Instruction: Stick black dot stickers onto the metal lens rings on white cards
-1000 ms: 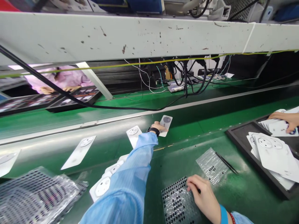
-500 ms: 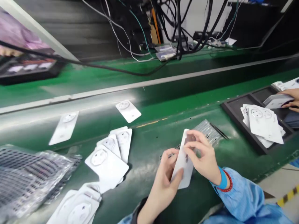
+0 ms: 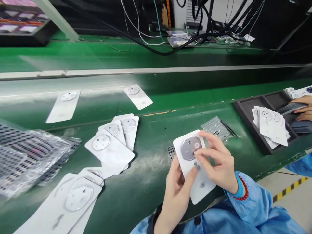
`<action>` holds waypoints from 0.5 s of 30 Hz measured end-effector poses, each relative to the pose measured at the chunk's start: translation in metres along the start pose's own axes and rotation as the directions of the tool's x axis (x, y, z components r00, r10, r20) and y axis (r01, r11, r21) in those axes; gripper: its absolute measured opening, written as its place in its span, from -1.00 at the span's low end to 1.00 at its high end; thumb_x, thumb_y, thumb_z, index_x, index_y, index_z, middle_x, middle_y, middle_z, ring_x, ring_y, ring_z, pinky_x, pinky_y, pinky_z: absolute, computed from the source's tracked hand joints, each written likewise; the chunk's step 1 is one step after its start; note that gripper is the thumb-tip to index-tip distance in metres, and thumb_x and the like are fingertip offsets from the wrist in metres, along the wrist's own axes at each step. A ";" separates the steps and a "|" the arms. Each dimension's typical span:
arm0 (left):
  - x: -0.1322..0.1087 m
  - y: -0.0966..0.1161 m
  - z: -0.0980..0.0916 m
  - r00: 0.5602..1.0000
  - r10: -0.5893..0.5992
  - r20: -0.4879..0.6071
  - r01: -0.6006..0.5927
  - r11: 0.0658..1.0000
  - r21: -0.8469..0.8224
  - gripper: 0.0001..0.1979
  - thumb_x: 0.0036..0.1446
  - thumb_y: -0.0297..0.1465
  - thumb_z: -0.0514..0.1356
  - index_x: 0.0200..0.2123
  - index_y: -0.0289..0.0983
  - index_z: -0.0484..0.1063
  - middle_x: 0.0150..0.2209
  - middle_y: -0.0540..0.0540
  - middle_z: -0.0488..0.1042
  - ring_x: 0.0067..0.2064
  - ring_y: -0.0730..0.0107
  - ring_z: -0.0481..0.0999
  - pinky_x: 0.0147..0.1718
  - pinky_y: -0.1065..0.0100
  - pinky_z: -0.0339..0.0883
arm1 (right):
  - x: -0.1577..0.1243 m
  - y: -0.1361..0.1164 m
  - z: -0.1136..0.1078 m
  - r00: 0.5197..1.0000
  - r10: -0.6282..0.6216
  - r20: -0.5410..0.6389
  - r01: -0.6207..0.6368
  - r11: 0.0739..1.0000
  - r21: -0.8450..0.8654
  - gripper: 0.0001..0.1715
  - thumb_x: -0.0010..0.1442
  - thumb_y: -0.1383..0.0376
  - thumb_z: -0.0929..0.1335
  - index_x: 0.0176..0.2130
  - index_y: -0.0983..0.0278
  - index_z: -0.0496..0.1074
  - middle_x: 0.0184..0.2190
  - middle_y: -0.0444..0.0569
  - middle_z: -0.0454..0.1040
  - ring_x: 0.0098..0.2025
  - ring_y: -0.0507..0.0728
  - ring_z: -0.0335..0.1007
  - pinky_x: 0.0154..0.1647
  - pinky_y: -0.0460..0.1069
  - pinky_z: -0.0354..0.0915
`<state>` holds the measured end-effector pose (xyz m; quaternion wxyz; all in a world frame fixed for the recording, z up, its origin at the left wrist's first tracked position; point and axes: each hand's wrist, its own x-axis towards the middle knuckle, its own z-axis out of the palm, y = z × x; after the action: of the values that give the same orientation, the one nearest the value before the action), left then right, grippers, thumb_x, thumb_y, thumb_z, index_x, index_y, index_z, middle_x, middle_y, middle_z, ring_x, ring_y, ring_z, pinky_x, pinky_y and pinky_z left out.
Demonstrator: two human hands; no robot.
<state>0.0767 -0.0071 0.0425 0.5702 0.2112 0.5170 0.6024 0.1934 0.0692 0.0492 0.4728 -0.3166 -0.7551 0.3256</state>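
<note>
Clear plastic sheets (image 3: pixel 31 159) lined with rows of dark dots lie heaped at the far left of the green surface (image 3: pixel 146 191), with a far tray (image 3: pixel 29 40), black-walled, well beyond them. A lower stack (image 3: pixel 60 206) of white panels overlaps near you, one single panel (image 3: pixel 63 109) lies flat farther up, and a fanned stack (image 3: pixel 114 154) spreads just to the right, its top pieces showing octagonal rings. Another lone panel (image 3: pixel 140 99) rests beyond that stack. Front and center, your left hand (image 3: pixel 176 191) grips a white panel (image 3: pixel 201 178) by its left side, thumb laid across the printed face, the octagonal ring toward you and the piece slanting in front of a dotted sheet (image 3: pixel 171 152) it partly hides. Your right hand (image 3: pixel 216 159) bends in from the other side, one finger at the panel's upper right edge, thumb and fingertips drawn together at the ring; whether they pinch anything small cannot be told. Behind your knuckles lies a bubbled sheet (image 3: pixel 215 127) with a few dark dots, dark tweezers (image 3: pixel 229 129) just beside it. A blue wristband (image 3: pixel 240 188) and red beads circle your right wrist. Farther right, a divided tray (image 3: pixel 247 117) holds loosely piled panels (image 3: pixel 271 126), and at the edge a co-worker's hand (image 3: pixel 306 109) grasps thin grey pieces (image 3: pixel 290 108).
</note>
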 end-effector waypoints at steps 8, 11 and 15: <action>-0.006 -0.002 -0.001 0.973 0.229 0.020 -0.229 0.961 0.153 -0.63 0.23 -0.36 0.20 0.11 -0.20 0.38 0.05 -0.15 0.55 0.05 0.21 0.54 -0.02 0.36 0.44 | 0.001 -0.002 0.004 0.988 -0.157 -0.007 0.156 0.986 -0.066 -0.69 0.15 0.57 0.37 -0.18 0.24 0.56 0.11 0.06 0.42 0.18 0.28 0.36 0.16 0.24 0.40; -0.008 -0.005 -0.002 0.968 0.251 0.025 -0.251 0.948 0.195 -0.63 0.26 -0.40 0.18 0.13 -0.15 0.37 0.06 -0.12 0.54 0.05 0.27 0.55 -0.03 0.43 0.43 | -0.002 -0.001 0.004 0.963 -0.269 0.014 0.268 0.951 -0.151 -0.63 0.15 0.60 0.36 -0.11 0.26 0.53 0.12 0.11 0.42 0.17 0.27 0.38 0.14 0.24 0.40; -0.012 -0.009 -0.002 0.971 0.241 0.005 -0.236 0.949 0.210 -0.63 0.26 -0.40 0.18 0.13 -0.14 0.37 0.05 -0.12 0.55 0.02 0.29 0.56 -0.05 0.46 0.45 | -0.012 0.001 0.007 0.940 -0.339 0.045 0.336 0.889 -0.311 -0.59 0.17 0.58 0.34 -0.01 0.30 0.47 0.11 0.17 0.44 0.18 0.25 0.37 0.16 0.21 0.38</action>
<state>0.0825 -0.0205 0.0377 0.4625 0.3246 0.5539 0.6115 0.1911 0.0593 0.0395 0.4696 -0.2533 -0.8382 0.1126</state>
